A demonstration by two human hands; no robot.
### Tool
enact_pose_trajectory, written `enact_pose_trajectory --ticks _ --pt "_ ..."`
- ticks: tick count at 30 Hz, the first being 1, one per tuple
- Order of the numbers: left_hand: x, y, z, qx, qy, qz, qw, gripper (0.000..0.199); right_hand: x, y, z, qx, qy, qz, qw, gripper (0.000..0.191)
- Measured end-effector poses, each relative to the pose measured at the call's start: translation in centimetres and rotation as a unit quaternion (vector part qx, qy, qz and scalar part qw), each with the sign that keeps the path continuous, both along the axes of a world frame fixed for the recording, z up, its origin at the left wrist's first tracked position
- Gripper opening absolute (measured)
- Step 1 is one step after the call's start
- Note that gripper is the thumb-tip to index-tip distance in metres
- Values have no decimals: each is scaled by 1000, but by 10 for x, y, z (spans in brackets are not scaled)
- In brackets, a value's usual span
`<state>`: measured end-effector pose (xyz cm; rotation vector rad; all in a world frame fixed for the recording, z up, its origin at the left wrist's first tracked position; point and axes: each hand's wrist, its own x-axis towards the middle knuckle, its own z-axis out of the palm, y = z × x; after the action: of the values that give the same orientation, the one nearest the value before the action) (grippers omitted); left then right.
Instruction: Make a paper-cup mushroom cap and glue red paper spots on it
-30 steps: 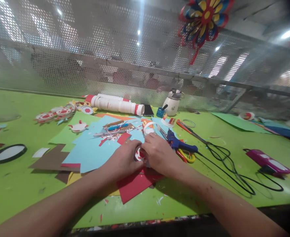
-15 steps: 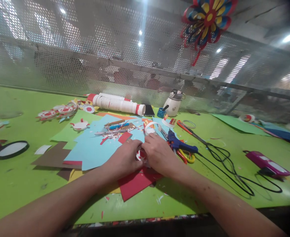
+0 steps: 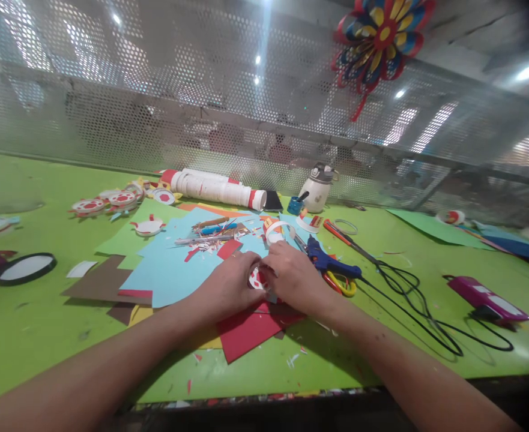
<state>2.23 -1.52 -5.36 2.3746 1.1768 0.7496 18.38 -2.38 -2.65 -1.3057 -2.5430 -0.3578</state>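
Note:
Between my two hands is a small white paper disc with red patches [image 3: 256,278], partly covered by my fingers. My left hand [image 3: 235,276] grips its left side, thumb toward me. The fingers of my right hand [image 3: 291,273] are bent against its right side; their tips are partly hidden. Beneath my hands lie a red paper sheet [image 3: 253,337] and light blue sheets [image 3: 169,276]. Just beyond my right hand stands a curled white paper strip [image 3: 275,229]. A blue glue gun [image 3: 329,262] and yellow-handled scissors [image 3: 343,285] lie right of that hand.
Cutting tools [image 3: 214,230] lie among paper scraps on the blue sheets. White paper rolls [image 3: 214,191], a bottle [image 3: 317,187] and a small blue jar [image 3: 295,206] stand behind. Finished red-and-white discs [image 3: 88,207] sit at left. Black cords [image 3: 408,300] and a purple case [image 3: 489,298] lie at right.
The disc's patterned face shows more openly between my hands, and the right fingers have shifted slightly. The view has moved a little; the things on the table stay put.

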Motion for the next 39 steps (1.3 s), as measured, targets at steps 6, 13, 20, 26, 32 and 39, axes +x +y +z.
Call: enact_pose_trajectory --ticks 6,13,20,26,32,39 --pt "0 -1 4 -24 -18 10 1000 31 7 5 5 -74 172 43 981 14" --pt "1 -1 3 -20 -15 11 1000 32 11 12 0 -102 222 61 968 16" --pt "1 -2 4 -33 -20 9 999 39 11 12 8 -131 296 24 946 12" --pt "0 -2 5 -37 -19 9 999 34 15 6 11 -207 324 -26 923 10" --pt "-2 0 4 -34 -22 23 999 35 22 6 7 -253 340 -39 905 10" --pt "-1 -1 3 -30 -17 33 999 35 27 6 6 -258 326 -40 909 8"
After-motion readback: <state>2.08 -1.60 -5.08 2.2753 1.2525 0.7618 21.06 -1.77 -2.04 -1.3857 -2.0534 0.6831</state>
